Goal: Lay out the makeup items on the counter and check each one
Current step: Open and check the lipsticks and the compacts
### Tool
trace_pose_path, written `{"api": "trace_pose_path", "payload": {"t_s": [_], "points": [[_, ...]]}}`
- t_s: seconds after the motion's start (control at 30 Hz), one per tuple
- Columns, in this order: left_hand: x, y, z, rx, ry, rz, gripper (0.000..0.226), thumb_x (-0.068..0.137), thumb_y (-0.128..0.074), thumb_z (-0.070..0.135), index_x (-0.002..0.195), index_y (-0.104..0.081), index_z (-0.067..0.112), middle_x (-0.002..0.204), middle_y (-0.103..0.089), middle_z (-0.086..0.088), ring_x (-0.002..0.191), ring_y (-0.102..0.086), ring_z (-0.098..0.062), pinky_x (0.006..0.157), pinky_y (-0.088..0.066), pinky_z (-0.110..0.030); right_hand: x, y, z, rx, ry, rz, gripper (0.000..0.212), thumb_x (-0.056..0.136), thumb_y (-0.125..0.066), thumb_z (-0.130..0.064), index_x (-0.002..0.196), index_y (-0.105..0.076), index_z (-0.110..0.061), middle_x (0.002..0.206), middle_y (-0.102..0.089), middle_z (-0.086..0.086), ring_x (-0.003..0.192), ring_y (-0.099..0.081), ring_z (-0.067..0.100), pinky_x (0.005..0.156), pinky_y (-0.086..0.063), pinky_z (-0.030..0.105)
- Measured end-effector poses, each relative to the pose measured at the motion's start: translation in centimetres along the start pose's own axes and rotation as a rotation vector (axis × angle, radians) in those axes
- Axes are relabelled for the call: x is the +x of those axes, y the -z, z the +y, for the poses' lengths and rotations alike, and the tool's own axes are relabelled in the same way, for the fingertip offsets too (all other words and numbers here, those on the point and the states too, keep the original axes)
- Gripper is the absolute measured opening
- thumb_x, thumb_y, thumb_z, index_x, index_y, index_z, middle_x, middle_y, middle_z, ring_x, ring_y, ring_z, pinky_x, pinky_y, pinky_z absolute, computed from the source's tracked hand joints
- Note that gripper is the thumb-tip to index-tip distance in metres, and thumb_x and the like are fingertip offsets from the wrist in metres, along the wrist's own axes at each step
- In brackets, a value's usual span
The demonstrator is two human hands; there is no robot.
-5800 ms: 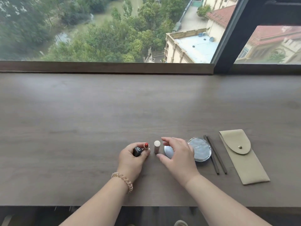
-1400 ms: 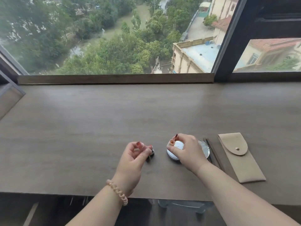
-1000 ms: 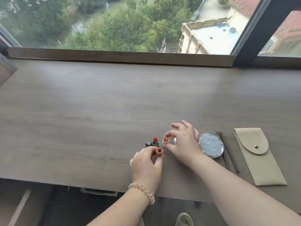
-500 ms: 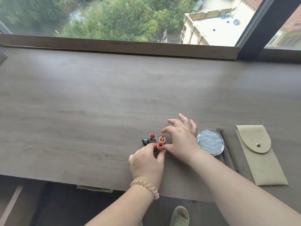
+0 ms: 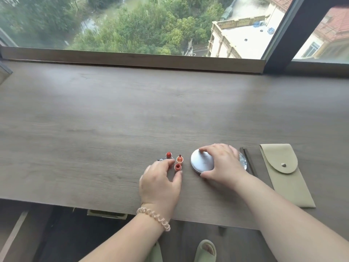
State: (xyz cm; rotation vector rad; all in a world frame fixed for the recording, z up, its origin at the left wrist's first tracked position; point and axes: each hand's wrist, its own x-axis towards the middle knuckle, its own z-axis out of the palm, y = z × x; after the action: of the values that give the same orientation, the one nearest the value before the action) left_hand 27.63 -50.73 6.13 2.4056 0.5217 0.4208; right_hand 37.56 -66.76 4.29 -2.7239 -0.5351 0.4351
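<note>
— So, laying out or checking by now?

— Probably laying out, close to done. Can make out a red lipstick (image 5: 168, 155) on a dark base, an orange lipstick (image 5: 179, 159) just right of it, and a small orange piece (image 5: 177, 166) on the near side of those, cap or tube, hard to tell. All upright, bunched close to the front edge of the counter (image 5: 132, 110), a little right of its middle.

— And the hands?

— Left hand (image 5: 160, 183) palm down on the front-edge side of the bunch, thumb and forefinger curved either side of the orange piece; cannot tell whether touching or just clear. Right hand (image 5: 224, 164) arched over the silver compact (image 5: 201, 162), forefinger on its far rim, thumb on its near rim, gripping it flat on the wood just right of the lipsticks.

— Anything further right?

— A second round compact (image 5: 242, 162) half hidden under that hand, then dark pencils (image 5: 249, 161), then a beige pouch (image 5: 283, 174) toward the right end.

— Next move, then?

— Likely lifting or opening the silver compact for a look. Calls for a steady pinch across the rim, and for keeping the left wrist from toppling the upright pieces.
</note>
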Motion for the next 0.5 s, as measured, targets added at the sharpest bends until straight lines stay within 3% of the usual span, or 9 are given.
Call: {"api": "trace_pose_path", "payload": {"t_s": [0.1,0.17,0.23,0.33,0.43,0.5], "points": [[0.7,2.0,2.3,-0.143,-0.112,0.077,0.023,0.069,-0.072,0.023,0.091,-0.066,0.026,0.08,-0.062,0.01,0.075,-0.059,-0.016,0.073,-0.051,-0.044,-0.3,1.2,-0.1,0.101,-0.017,0.056,0.067,0.059,-0.072,-0.043,0.122,-0.051,-0.038,0.122,-0.054,-0.013,0.126,-0.039,0.012,0.11,-0.012,0.034],[1.6,3.3,4.1,-0.299,-0.075,0.015,0.029,0.069,-0.069,0.028,0.097,-0.064,0.032,0.089,-0.059,0.016,0.084,-0.056,-0.009,0.079,-0.05,-0.043,-0.9,3.4,-0.4,0.31,-0.048,0.12,0.064,0.052,-0.069,-0.048,0.114,-0.057,-0.041,0.115,-0.058,-0.016,0.12,-0.046,0.01,0.109,-0.025,0.036],[2.2,4.3,5.8,-0.403,-0.059,-0.095,0.038,0.072,-0.071,0.033,0.107,-0.058,0.04,0.102,-0.054,0.021,0.098,-0.051,-0.002,0.088,-0.047,-0.036,-1.9,6.4,-0.9,0.642,-0.071,0.111,0.056,0.052,-0.075,-0.042,0.106,-0.062,-0.039,0.111,-0.062,-0.016,0.114,-0.053,0.005,0.098,-0.041,0.033],[2.5,5.1,8.5,-0.573,-0.01,-0.331,0.067,0.07,-0.076,0.039,0.128,-0.043,0.045,0.126,-0.044,0.019,0.114,-0.046,-0.001,0.096,-0.041,-0.028,-3.7,10.7,-1.3,0.998,0.036,0.013,0.049,0.057,-0.077,-0.028,0.105,-0.067,-0.027,0.109,-0.067,0.0,0.098,-0.064,0.007,0.083,-0.051,0.03],[2.2,5.7,11.4,-0.933,0.162,-0.565,0.089,0.058,-0.078,0.049,0.135,-0.034,0.044,0.131,-0.051,0.006,0.11,-0.06,-0.011,0.091,-0.049,-0.033,-5.5,13.9,-1.8,1.102,0.135,-0.028,0.05,0.06,-0.076,-0.022,0.108,-0.066,-0.009,0.099,-0.069,0.014,0.075,-0.063,0.018,0.069,-0.051,0.024],[1.8,5.9,12.8,-1.103,0.217,-0.63,0.078,0.064,-0.079,0.036,0.131,-0.04,0.035,0.121,-0.062,-0.002,0.099,-0.068,-0.016,0.08,-0.053,-0.031,-6.5,15.1,-1.7,1.073,0.152,-0.025,0.051,0.061,-0.078,-0.025,0.108,-0.066,-0.007,0.104,-0.069,0.02,0.083,-0.066,0.025,0.074,-0.051,0.028]]}}
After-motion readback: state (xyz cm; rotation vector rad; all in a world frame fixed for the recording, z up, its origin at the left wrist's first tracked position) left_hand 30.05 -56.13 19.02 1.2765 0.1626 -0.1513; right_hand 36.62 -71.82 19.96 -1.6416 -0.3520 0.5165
